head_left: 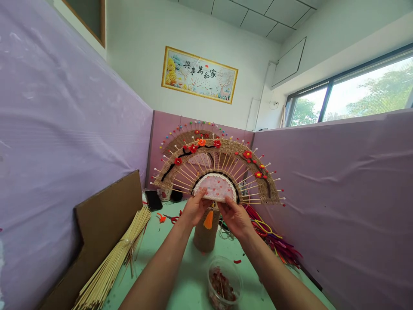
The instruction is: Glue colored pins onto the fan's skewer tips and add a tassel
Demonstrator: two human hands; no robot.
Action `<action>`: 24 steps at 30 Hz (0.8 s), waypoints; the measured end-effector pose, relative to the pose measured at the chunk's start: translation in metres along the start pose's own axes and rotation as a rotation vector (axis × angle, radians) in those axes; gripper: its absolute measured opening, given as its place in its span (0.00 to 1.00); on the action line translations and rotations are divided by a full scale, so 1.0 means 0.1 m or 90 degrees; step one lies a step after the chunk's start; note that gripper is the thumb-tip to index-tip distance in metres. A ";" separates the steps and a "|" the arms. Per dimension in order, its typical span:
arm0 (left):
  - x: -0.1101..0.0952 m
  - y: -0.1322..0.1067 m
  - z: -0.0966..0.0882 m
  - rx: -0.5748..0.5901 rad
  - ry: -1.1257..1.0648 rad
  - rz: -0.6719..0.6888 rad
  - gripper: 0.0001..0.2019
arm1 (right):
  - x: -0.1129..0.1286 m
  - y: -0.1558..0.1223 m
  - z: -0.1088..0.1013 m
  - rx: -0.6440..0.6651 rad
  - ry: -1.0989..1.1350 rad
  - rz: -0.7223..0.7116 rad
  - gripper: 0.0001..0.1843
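Note:
I hold up a fan-shaped craft (222,148) of jute cord and wooden sticks, trimmed with red and orange flowers and bead-tipped sticks. My left hand (195,209) grips the lower left of its pink patterned centre (214,187). My right hand (235,217) pinches the lower right edge. An orange tassel (208,220) hangs between the hands. A jute-wrapped cylinder (205,236) stands on the table just below the fan.
A bundle of bamboo skewers (111,265) and a cardboard sheet (103,224) lie at the left. A clear cup of red bits (224,284) sits near me. Coloured pipe cleaners (274,241) pile at the right; scissors (172,218) and a phone (154,200) lie behind. Purple partitions enclose the green table (180,280).

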State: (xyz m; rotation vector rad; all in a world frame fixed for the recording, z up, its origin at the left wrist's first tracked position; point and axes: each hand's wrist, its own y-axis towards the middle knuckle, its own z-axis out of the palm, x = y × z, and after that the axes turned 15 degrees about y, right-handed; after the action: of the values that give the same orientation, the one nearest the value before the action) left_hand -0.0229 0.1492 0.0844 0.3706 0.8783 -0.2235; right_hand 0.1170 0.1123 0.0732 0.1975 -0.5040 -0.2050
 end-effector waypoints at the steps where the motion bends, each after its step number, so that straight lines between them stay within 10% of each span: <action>1: 0.00 -0.01 0.01 0.004 0.001 0.001 0.08 | 0.00 0.00 0.01 -0.011 0.004 -0.002 0.10; 12: -0.05 -0.04 -0.05 0.115 0.091 0.053 0.21 | 0.18 0.24 0.18 -0.018 0.043 -0.054 0.10; 24: -0.20 0.13 -0.27 -0.181 0.049 0.094 0.11 | 1.00 1.28 1.05 0.051 0.037 -0.142 0.06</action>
State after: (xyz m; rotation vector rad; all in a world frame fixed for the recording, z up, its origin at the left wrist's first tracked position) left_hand -0.0496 0.1726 0.0875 0.1790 0.9400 0.0526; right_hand 0.1693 0.1965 0.2390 0.3373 -0.4322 -0.3963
